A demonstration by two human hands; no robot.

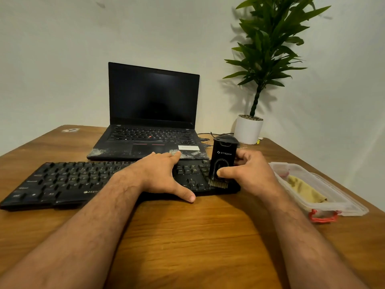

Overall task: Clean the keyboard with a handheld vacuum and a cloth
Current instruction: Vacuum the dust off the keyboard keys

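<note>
Vacuum (222,161) between right-hand fingers (226,172)

"STRIFF" on the handheld vacuum (223,161), "ZEBRO…" on the keyboard (73,180), "ThinkPad" on the laptop (154,113)

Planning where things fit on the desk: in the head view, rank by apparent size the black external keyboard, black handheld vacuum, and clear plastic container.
1. Black external keyboard, widest by far.
2. Clear plastic container.
3. Black handheld vacuum, held upright in the right hand.

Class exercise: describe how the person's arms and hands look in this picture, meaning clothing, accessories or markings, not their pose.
Both forearms are bare and hairy, with no sleeves in view. The left hand and the right hand wear no gloves, rings or watch that can be seen.
</note>
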